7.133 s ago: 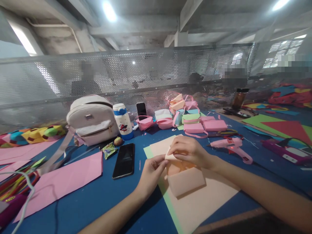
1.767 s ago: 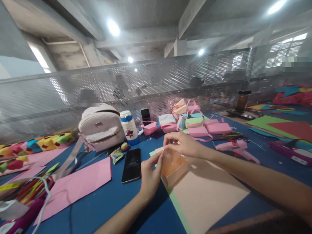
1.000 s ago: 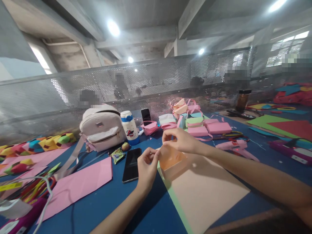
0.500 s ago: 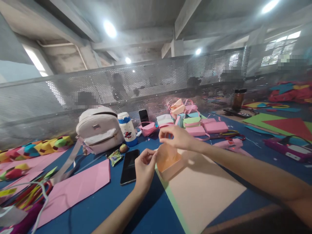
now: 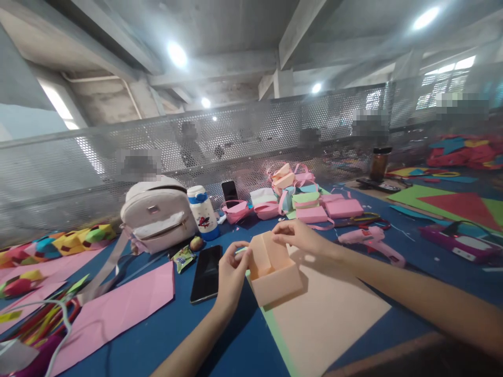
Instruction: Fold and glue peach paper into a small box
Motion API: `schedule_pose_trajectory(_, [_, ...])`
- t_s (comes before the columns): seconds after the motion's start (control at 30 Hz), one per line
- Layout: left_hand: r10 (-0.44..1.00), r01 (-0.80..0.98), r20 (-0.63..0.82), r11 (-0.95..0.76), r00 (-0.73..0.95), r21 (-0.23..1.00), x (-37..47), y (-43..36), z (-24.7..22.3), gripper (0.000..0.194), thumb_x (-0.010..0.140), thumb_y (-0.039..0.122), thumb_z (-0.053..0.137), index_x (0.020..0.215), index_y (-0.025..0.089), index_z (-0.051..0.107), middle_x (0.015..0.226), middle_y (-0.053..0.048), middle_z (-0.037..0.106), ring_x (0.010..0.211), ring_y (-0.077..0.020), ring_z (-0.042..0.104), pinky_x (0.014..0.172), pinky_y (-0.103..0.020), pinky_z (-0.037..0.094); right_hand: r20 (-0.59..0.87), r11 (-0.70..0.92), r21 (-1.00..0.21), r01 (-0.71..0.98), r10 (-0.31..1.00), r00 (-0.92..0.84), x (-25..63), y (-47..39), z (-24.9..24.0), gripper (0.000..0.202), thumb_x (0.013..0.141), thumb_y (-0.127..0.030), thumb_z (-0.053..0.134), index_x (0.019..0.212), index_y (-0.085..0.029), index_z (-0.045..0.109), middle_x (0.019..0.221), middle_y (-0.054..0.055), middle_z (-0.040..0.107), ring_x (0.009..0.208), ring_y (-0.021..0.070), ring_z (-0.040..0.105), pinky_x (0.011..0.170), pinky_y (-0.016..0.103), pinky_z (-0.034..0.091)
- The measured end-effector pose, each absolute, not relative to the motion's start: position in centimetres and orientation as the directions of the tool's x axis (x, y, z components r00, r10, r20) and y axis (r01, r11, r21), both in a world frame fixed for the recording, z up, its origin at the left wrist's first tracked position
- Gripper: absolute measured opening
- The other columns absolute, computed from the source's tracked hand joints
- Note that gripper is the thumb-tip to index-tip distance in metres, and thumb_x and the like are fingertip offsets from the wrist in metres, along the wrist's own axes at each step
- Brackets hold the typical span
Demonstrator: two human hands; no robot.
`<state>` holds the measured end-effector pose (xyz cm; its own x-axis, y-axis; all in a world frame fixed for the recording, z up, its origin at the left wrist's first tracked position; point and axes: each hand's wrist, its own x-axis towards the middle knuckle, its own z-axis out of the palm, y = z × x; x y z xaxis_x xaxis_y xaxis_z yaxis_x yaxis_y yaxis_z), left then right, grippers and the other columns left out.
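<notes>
A small peach paper box [image 5: 277, 283] with a raised flap sits over the far left part of a peach sheet [image 5: 334, 319]. A green sheet [image 5: 281, 335] shows along that sheet's left edge. My left hand [image 5: 231, 272] pinches the box's left side between thumb and finger. At the top right of the flap, my right hand [image 5: 296, 235] has its fingers closed on the paper. To the right of the right hand lies a pink glue gun [image 5: 371, 241]. A black phone [image 5: 206, 273] is just left of my left hand.
Behind stand a white backpack [image 5: 157, 217], a bottle [image 5: 203, 214] and several small paper bags [image 5: 310, 213]. Pink paper [image 5: 126, 311] lies left; scissors [image 5: 363, 219] and a purple device [image 5: 459, 243] lie right. A perforated metal screen [image 5: 243, 141] runs behind the table.
My right hand has come down onto the box's flap. The box has tilted, so its front wall and inner fold show more clearly. The view has shifted slightly.
</notes>
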<state>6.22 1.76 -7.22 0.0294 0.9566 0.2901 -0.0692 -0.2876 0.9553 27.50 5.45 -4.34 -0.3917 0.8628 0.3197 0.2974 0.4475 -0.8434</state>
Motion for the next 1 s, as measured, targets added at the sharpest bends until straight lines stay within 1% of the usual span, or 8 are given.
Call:
schedule_pose_trajectory(0.13, [0.955, -0.015, 0.261, -0.262, 0.139, 0.965, 6.5, 1.8, -7.4, 0.053, 0.070, 0.061, 0.078, 0.094, 0.015, 0.067, 0.062, -0.002, 0.070, 0.057, -0.0171, 0.065, 0.055, -0.023, 0.049, 0.289, 0.424, -0.848, 0.318, 0.873, -0.393, 27.2, 5.0, -5.1, 0.030, 0.085, -0.044, 0.063, 0.078, -0.015, 0.063, 0.059, -0.004, 0.053, 0.054, 0.0104, 0.047, 0.052, 0.022, 0.033])
schedule_pose_trajectory(0.27, [0.944, 0.065, 0.240, -0.260, 0.225, 0.963, 6.4, 2.0, -7.3, 0.049, 0.074, 0.060, 0.074, 0.085, 0.012, 0.071, 0.063, -0.004, 0.070, 0.054, -0.0165, 0.063, 0.052, -0.023, 0.046, 0.280, 0.442, -0.828, 0.346, 0.859, -0.428, 26.7, 4.1, -5.3, 0.028, 0.086, -0.039, 0.063, 0.071, -0.016, 0.061, 0.054, -0.007, 0.044, 0.052, 0.0095, 0.040, 0.051, 0.022, 0.026])
schedule_pose_trajectory(0.4, [0.923, 0.152, 0.236, -0.291, 0.304, 0.945, 6.6, 2.1, -7.3, 0.045, 0.075, 0.056, 0.073, 0.076, 0.012, 0.073, 0.067, -0.007, 0.071, 0.057, -0.0162, 0.062, 0.052, -0.022, 0.044, 0.284, 0.478, -0.789, 0.386, 0.841, -0.461, 27.0, 2.9, -5.4, 0.026, 0.089, -0.035, 0.060, 0.072, -0.016, 0.065, 0.061, -0.003, 0.056, 0.059, 0.0129, 0.049, 0.055, 0.023, 0.031])
schedule_pose_trajectory(0.57, [0.905, 0.278, 0.242, -0.347, 0.351, 0.896, 6.4, 3.0, -7.3, 0.033, 0.079, 0.045, 0.069, 0.071, 0.014, 0.073, 0.063, -0.005, 0.069, 0.056, -0.0154, 0.059, 0.052, -0.022, 0.042, 0.228, 0.488, -0.653, 0.579, 0.856, -0.464, 29.3, 0.2, -5.5, 0.027, 0.095, -0.034, 0.056, 0.115, -0.025, 0.071, 0.095, 0.004, 0.076, 0.080, 0.0206, 0.066, 0.068, 0.027, 0.040])
schedule_pose_trajectory(0.67, [0.894, 0.374, 0.240, -0.385, 0.378, 0.844, 5.5, 4.2, -7.3, 0.018, 0.071, 0.035, 0.075, 0.068, 0.017, 0.075, 0.066, -0.004, 0.069, 0.060, -0.0160, 0.058, 0.054, -0.022, 0.042, 0.194, 0.434, -0.585, 0.686, 0.895, -0.401, 32.2, -2.2, -5.4, 0.024, 0.094, -0.032, 0.055, 0.109, -0.029, 0.073, 0.098, 0.002, 0.078, 0.078, 0.0206, 0.068, 0.065, 0.028, 0.041])
schedule_pose_trajectory(0.77, [0.887, 0.443, 0.229, -0.406, 0.400, 0.799, 4.6, 5.3, -7.6, 0.008, 0.069, 0.028, 0.075, 0.071, 0.020, 0.077, 0.069, -0.002, 0.069, 0.062, -0.0157, 0.057, 0.057, -0.022, 0.043, 0.170, 0.307, -0.565, 0.766, 0.952, -0.256, 37.0, -4.8, -5.4, 0.025, 0.094, -0.042, 0.052, 0.084, -0.029, 0.072, 0.084, 0.002, 0.076, 0.072, 0.0222, 0.067, 0.063, 0.032, 0.043])
schedule_pose_trajectory(0.87, [0.869, 0.509, 0.239, -0.455, 0.433, 0.731, 4.6, 6.0, -7.8, 0.012, 0.071, 0.028, 0.076, 0.081, 0.021, 0.077, 0.077, -0.002, 0.068, 0.068, -0.0165, 0.060, 0.062, -0.024, 0.045, 0.165, 0.087, -0.553, 0.829, 0.986, 0.007, 43.4, -6.7, -6.2, 0.054, 0.093, -0.063, 0.042, 0.057, -0.027, 0.059, 0.062, 0.006, 0.066, 0.061, 0.0233, 0.063, 0.061, 0.037, 0.043])
schedule_pose_trajectory(1.0, [0.841, 0.530, 0.218, -0.491, 0.494, 0.691, 5.4, 6.5, -7.8, 0.019, 0.076, 0.031, 0.077, 0.092, 0.022, 0.077, 0.082, -0.003, 0.067, 0.076, -0.0183, 0.063, 0.071, -0.027, 0.048, 0.294, -0.127, -0.463, 0.877, 0.912, 0.287, 49.9, -6.5, -8.3, 0.063, 0.078, -0.090, 0.041, 0.084, -0.033, 0.067, 0.090, 0.011, 0.074, 0.071, 0.0231, 0.069, 0.060, 0.037, 0.048])
